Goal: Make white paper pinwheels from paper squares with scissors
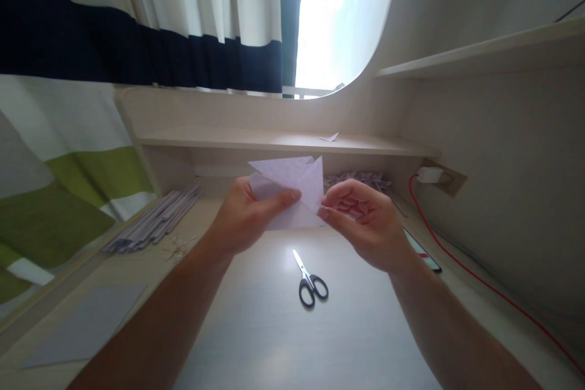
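Note:
A folded piece of white paper (297,180) with pointed flaps is held up over the desk between both hands. My left hand (249,213) grips its left side, thumb pressed across the front. My right hand (365,219) pinches the paper's lower right edge with curled fingers. Black-handled scissors (309,280) lie on the pale desk (256,329) just below the hands, blades pointing away from me.
A stack of paper sheets (155,219) lies at the left, a grey sheet (86,323) nearer me. Folded paper pieces (361,181) pile up under the shelf (283,141). A phone (423,251) and a red cable (479,280) from a wall charger (431,175) lie at the right.

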{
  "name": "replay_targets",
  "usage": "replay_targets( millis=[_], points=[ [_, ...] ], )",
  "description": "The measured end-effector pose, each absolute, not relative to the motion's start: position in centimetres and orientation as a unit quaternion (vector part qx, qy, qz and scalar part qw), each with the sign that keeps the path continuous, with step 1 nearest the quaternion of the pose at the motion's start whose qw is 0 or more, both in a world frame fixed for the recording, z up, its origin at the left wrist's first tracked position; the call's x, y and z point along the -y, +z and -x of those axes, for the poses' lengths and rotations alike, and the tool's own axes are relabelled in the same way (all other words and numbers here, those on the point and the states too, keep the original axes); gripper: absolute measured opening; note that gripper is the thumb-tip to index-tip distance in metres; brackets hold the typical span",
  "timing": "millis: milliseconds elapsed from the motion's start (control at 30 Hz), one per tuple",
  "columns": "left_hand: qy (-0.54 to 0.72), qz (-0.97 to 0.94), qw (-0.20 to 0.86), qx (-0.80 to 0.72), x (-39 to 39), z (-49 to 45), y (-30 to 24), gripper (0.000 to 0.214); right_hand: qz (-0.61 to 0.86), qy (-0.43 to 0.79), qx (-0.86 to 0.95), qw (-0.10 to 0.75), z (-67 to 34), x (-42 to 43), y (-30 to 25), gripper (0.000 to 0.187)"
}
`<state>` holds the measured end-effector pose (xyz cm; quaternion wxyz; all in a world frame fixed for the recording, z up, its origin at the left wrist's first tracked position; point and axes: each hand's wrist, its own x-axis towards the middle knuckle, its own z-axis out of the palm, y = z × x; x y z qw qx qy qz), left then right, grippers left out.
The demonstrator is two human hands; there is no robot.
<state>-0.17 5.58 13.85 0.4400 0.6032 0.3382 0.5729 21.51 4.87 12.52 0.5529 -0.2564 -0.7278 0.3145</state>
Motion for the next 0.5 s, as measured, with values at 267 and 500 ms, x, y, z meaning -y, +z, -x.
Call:
replay_targets(
  millis=[267,500],
  points=[
    [0.591,-0.598,0.418,-0.343,-5.7,0.0,14.0,0.021,0.235,0.338,0.719,0.560,-20.9,-4.5,12.6,0.009],
    [0.626,-0.517,0.451,-0.372,-6.4,-0.8,9.5,0.034,0.354,0.286,0.720,0.523,-21.7,-5.4,9.9,0.019]
  ],
)
